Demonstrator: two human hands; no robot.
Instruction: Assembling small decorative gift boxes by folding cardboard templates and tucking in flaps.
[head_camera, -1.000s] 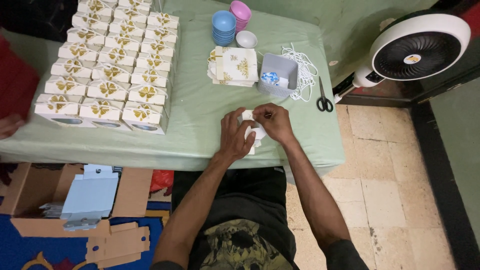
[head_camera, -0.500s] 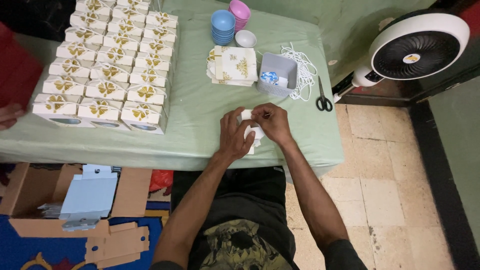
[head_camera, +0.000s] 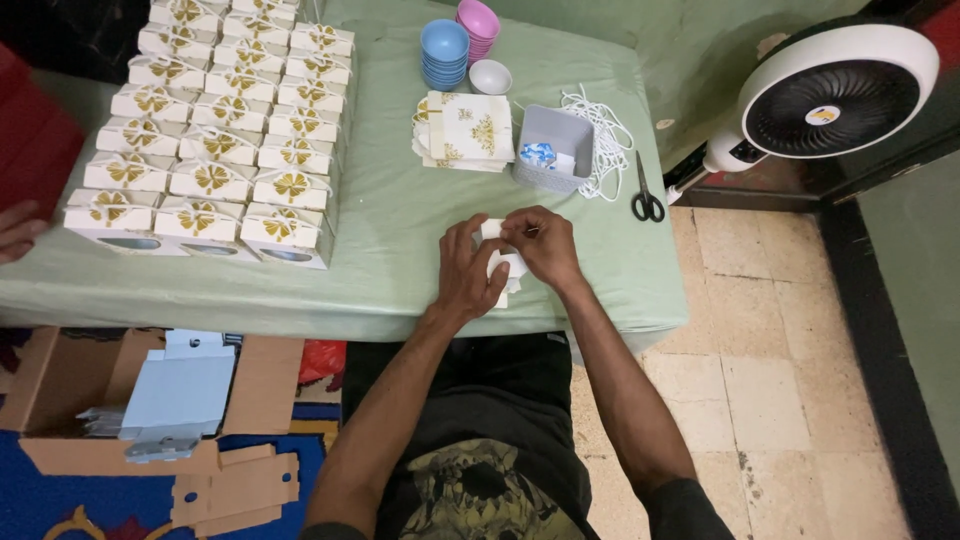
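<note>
In the upper left of the frame, many small white gift boxes (head_camera: 215, 140) with gold bow ornaments stood in close rows on the green table. At the upper centre lay a stack of flat unfolded white-and-gold boxes (head_camera: 465, 130). Just right of it, a small blue-and-white packet (head_camera: 538, 155) sat inside a grey basket (head_camera: 556, 148). At the lower left stood an open brown cardboard box (head_camera: 60, 385).

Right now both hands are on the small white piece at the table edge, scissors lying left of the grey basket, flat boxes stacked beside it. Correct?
One thing is off. The scissors lie right of the grey basket, past the white cord, as the head view shows. The rest holds: left hand and right hand are both on the small white piece at the table edge, with the flat boxes stacked beside the basket.
</note>
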